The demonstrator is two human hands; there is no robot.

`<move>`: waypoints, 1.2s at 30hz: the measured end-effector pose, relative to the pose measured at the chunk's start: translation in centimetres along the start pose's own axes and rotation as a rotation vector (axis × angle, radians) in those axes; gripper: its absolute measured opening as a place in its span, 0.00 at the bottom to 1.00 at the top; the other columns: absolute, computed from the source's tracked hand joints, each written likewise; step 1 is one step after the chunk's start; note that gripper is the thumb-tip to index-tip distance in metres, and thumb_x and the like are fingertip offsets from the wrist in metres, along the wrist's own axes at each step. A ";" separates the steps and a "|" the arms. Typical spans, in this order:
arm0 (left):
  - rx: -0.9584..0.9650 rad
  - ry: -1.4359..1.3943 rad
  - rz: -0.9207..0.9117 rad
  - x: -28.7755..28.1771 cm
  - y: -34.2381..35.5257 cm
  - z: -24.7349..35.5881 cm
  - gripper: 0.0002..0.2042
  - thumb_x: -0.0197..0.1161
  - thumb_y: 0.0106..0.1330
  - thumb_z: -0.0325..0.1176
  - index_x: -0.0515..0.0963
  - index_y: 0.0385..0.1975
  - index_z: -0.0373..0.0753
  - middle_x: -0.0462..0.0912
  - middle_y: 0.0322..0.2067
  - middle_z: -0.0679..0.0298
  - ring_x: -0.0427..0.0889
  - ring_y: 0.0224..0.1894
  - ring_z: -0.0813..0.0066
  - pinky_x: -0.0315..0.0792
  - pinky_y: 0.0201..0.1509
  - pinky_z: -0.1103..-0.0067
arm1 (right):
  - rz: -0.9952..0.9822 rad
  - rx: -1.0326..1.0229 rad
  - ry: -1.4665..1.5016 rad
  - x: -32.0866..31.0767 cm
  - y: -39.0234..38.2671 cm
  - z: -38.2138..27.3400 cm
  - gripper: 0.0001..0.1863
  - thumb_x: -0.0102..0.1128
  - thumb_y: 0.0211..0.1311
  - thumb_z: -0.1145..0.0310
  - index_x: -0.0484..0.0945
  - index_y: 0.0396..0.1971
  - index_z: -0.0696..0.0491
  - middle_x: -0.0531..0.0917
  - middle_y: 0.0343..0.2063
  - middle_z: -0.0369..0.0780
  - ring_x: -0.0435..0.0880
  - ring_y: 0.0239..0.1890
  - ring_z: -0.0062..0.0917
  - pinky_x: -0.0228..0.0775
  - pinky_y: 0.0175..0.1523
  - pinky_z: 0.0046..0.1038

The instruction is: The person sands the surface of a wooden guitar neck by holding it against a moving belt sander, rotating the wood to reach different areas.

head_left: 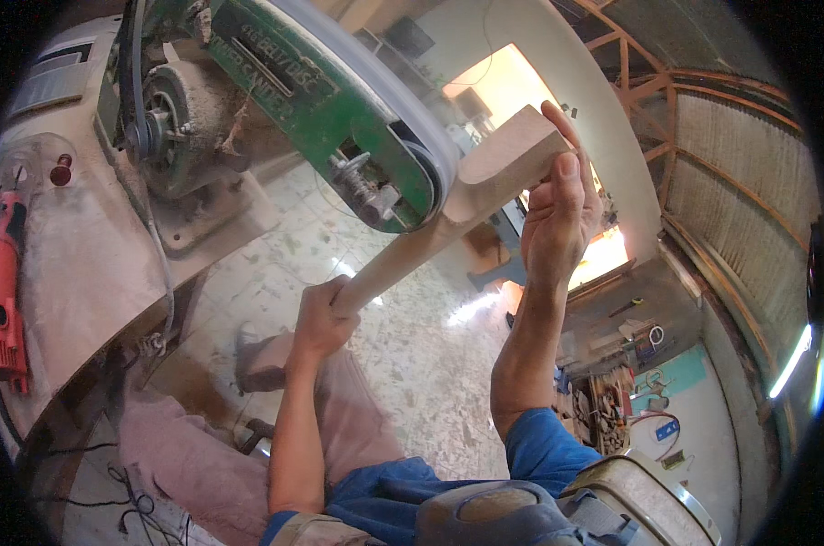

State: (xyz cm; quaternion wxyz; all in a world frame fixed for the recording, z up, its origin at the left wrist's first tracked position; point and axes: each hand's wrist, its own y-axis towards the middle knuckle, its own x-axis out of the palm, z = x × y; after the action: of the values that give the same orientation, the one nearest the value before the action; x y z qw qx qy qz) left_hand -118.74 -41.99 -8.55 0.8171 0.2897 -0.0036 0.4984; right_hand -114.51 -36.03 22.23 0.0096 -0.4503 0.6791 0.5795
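Observation:
A pale piece of wood (505, 156), thick and block-like at one end with a slimmer shaft, slants across the middle of the head view. My left hand (321, 320) is wrapped round the shaft's lower end. Up at the thick end, my right hand (562, 196) holds the wood, thumb raised and fingers behind its far edge. The wood lies against or very near the rounded nose of a green belt sander (375, 187); exact contact is hard to tell. The sander's grey belt (434, 136) looks smooth or blurred along its edge.
A dusty motor (180, 127) and a red rotary tool (4, 282) sit on the bench (84, 264) at left. Black cords (134, 500) lie below it. Stacked wood pieces (607, 400) are at right. My legs are beneath the wood.

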 end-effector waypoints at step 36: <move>-0.252 -0.394 -0.217 1.0 -1.1 -1.1 0.15 0.61 0.47 0.32 0.83 0.33 0.28 0.82 0.22 0.61 0.81 0.25 0.75 0.74 0.32 0.78 | 0.093 -0.099 -0.517 1.7 0.2 -0.5 0.22 0.63 0.70 0.52 0.83 0.53 0.52 0.79 0.27 0.30 0.77 0.31 0.11 0.70 0.36 0.16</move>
State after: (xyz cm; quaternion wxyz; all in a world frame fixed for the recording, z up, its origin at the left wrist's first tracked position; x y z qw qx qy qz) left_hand -117.69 -41.01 -9.69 0.8790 0.2757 -0.1935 0.3374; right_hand -115.36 -37.50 21.64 0.1343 -0.2556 0.6450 0.7075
